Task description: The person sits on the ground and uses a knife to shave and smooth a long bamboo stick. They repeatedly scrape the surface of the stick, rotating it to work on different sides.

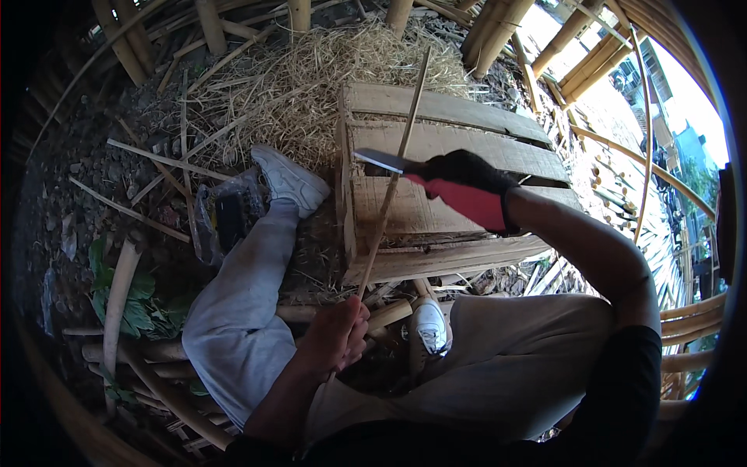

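Observation:
My bare left hand (336, 335) is closed around the lower end of a long thin bamboo strip (388, 194). The strip slants up and away from me, across the left part of a wooden crate (451, 144). My right hand (467, 187), in a black and red glove, grips a knife (380, 160) by its dark handle. The blade points left and crosses the strip above the crate's slats; whether its edge touches the strip I cannot tell.
A heap of pale shavings (311, 86) lies beyond the crate. A clear plastic bag with a dark object (230, 218) rests by my left shoe (289, 180). Bamboo poles (498, 35) stand at the back. Loose strips lie on the ground at left, near green leaves (136, 292).

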{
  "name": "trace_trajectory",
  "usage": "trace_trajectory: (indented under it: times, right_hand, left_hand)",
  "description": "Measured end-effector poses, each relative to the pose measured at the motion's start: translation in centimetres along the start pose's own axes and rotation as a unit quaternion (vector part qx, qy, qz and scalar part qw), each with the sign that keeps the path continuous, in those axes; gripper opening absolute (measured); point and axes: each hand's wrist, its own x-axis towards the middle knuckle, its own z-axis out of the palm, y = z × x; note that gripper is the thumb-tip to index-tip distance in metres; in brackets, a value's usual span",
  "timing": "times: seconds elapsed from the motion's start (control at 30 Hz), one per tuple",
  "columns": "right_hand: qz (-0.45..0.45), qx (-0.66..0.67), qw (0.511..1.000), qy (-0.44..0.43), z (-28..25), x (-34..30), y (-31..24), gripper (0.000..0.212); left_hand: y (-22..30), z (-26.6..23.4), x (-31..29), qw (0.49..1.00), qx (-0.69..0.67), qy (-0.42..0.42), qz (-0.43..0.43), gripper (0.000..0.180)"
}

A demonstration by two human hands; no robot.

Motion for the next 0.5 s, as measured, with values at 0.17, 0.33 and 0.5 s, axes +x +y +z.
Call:
trace_trajectory:
  times: [0.17,0.33,0.5]
  right_hand:
    - [0.095,0.202,0.974,0.028,-1.7,0.6,2.0,0.037]
    - [0.038,0.120,0.992,-0.013,1.3,-1.0,-0.4,0.040]
    - [0.088,0.183,0.979,0.002,-0.7,0.7,2.5,0.045]
  left_hand:
    - [0.1,0.0,0.4,0.999,0.016,0.010,0.028,0.045]
    - [0.2,0.2,0.3,1.000,0.005,-0.009,0.004,0.045]
    - [-0.6,-0.1,0.5,0.999,0.024,0.005,0.024,0.045]
